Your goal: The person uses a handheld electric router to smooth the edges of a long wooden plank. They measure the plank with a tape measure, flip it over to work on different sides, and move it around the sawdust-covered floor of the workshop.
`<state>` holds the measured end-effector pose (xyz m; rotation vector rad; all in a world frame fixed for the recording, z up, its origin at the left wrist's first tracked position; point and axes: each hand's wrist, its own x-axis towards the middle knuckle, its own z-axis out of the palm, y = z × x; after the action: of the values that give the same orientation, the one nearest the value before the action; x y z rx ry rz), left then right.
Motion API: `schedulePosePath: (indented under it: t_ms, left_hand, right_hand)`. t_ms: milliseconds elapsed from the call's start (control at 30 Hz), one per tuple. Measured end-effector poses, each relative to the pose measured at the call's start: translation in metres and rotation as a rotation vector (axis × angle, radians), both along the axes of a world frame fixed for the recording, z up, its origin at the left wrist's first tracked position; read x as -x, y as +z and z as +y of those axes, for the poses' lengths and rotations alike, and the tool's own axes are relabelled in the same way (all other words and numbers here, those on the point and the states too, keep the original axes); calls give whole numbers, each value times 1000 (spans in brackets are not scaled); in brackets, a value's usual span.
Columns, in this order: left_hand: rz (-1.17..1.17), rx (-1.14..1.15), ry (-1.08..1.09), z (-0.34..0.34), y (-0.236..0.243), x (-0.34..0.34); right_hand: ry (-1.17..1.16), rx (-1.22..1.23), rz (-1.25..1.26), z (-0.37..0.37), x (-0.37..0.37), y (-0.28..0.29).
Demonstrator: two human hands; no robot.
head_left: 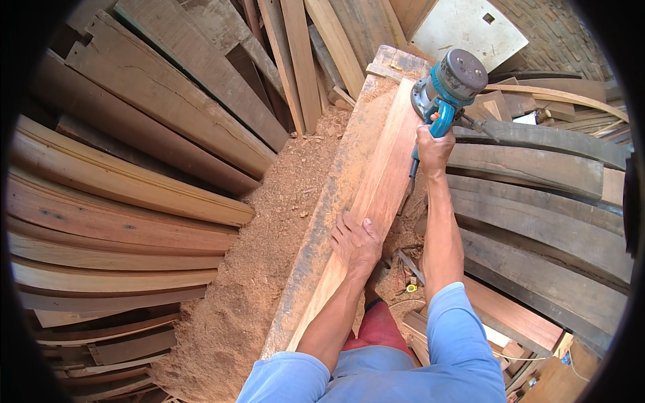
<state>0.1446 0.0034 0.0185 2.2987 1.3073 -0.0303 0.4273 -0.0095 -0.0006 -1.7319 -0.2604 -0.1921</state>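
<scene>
My right hand (435,149) is wrapped round the blue handle of a router (451,84), a power tool with a dark round motor top and a metal base. The router stands at the far end of a long reddish wooden board (383,181), its base against the board's right edge. On the nearer part of that board my left hand (355,240) lies flat with the fingers spread, pressing on the top face. The board rests lengthwise on a worn, sawdust-covered bench beam (316,235). The router's bit is hidden from view.
Sawdust (248,269) covers the floor left of the bench. Curved planks (121,228) are stacked along the left, and dark boards (537,208) along the right. A white panel (467,30) leans at the back. A yellow tape measure (411,288) lies near my legs.
</scene>
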Motion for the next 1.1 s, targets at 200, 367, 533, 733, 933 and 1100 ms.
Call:
schedulePosePath:
  t_ms: [200, 367, 533, 733, 933, 1100]
  left_hand:
    - [0, 9, 10, -1, -3, 0]
    - [6, -19, 3, -1, -5, 1]
    - [3, -19, 17, -2, -3, 0]
    - [15, -19, 5, -2, -6, -1]
    - [38, -30, 31, -3, -6, -1]
    - [-14, -16, 45, -3, -11, 2]
  right_hand:
    - [-10, -25, 12, 4, -7, 3]
    - [-29, -14, 75, 6, -16, 4]
    - [-22, -29, 90, 9, -28, 7]
    - [-94, 87, -213, 8, -32, 4]
    - [-48, 76, 102, -8, 40, 30]
    - [-16, 118, 52, -28, 131, 45]
